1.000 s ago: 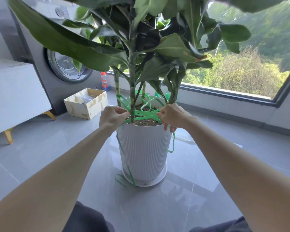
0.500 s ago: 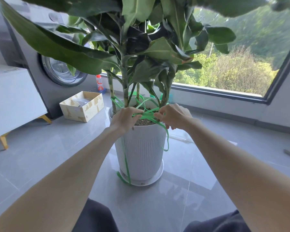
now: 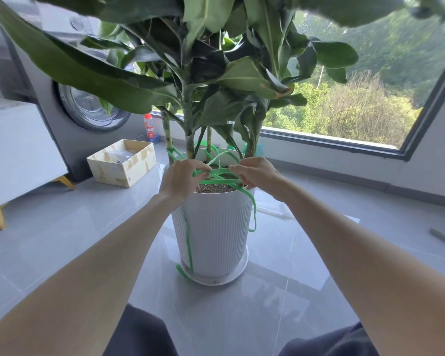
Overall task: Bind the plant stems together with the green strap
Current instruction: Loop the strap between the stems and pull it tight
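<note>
Over the rim of the white ribbed pot (image 3: pixel 213 227), my two hands work close together just above the soil (image 3: pixel 213 188). My left hand (image 3: pixel 181 179) has its fingers curled round the green strap (image 3: pixel 219 173) at the pot's left rim, and my right hand (image 3: pixel 257 173) pinches the same strap at the right rim, so a few flat strands stretch between them. Behind my hands the strap loops among the plant stems (image 3: pixel 190 134), with a wrap round the leftmost stem. One tail hangs down the pot's front left side to the saucer (image 3: pixel 239 272) on the grey tiled floor (image 3: pixel 62 227); another drops in a loop over the right side of the pot. Broad dark leaves fill the view above. Toward the floor's far left edge sit an open cardboard box (image 3: pixel 123 165), a red-capped bottle (image 3: pixel 148 129) and a washing machine (image 3: pixel 62 119), with a white cabinet (image 3: pixel 18 150) beside it. Along the far edge runs a wide window (image 3: pixel 344 98).
</note>
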The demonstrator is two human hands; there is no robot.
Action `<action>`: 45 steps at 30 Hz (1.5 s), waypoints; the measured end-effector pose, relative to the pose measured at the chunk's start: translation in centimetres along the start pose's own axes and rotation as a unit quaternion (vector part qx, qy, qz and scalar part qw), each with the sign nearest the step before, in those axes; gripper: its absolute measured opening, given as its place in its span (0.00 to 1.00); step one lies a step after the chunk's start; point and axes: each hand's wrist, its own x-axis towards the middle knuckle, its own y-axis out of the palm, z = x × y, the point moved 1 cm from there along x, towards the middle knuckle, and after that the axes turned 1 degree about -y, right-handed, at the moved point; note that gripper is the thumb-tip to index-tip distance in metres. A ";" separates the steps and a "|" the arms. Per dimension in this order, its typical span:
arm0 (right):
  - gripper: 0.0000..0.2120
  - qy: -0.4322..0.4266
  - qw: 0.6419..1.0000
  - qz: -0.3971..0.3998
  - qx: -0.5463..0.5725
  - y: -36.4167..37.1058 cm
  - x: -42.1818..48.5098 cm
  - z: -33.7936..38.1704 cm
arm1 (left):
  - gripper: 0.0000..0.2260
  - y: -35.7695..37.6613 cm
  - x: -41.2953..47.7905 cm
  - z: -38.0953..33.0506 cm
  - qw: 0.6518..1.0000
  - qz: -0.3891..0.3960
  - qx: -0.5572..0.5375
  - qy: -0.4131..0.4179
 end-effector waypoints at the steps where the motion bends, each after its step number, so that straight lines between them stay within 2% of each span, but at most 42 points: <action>1: 0.18 -0.011 0.999 -0.014 -0.033 -0.1 0.0 -0.2 | 0.09 -0.1 0.0 0.1 1.000 0.000 0.002 0.001; 4: 0.21 -0.032 0.992 -0.025 -0.121 -0.5 -0.1 -1.1 | 0.09 -0.1 0.0 0.3 1.000 0.009 0.012 -0.005; 6: 0.21 -0.025 0.983 -0.019 -0.180 -0.7 -0.2 -1.7 | 0.09 0.0 -0.1 0.3 1.000 0.018 0.020 -0.009; 9: 0.19 -0.008 0.963 -0.052 -0.263 -1.6 -0.6 -2.2 | 0.09 0.2 0.0 0.2 0.999 0.031 0.022 -0.010; 18: 0.11 0.019 0.950 -0.126 -0.284 -2.9 -1.0 -2.8 | 0.08 1.8 0.8 -1.6 0.999 0.045 0.013 -0.017; 23: 0.15 0.029 0.974 -0.104 -0.201 -2.6 -1.0 -3.5 | 0.07 3.1 1.6 -2.8 0.999 0.033 0.008 -0.025; 26: 0.17 0.062 0.964 -0.158 -0.205 -2.8 -1.0 -3.9 | 0.06 3.7 2.1 -3.0 0.998 -0.003 0.027 -0.060; 29: 0.14 0.093 0.962 -0.202 -0.160 -3.1 -0.5 -4.2 | 0.08 4.2 2.4 -3.2 0.994 -0.025 0.041 -0.101; 33: 0.12 0.081 0.978 -0.174 -0.078 -3.0 0.5 -4.4 | 0.11 4.9 3.1 -3.2 0.989 -0.041 0.046 -0.135; 39: 0.12 0.114 0.982 -0.125 0.079 -2.4 2.4 -4.4 | 0.12 5.5 3.9 -3.1 0.987 -0.051 0.074 -0.132; 45: 0.09 0.132 0.979 -0.104 0.114 -2.1 3.5 -4.9 | 0.11 5.7 4.9 -3.2 0.990 -0.041 0.065 -0.121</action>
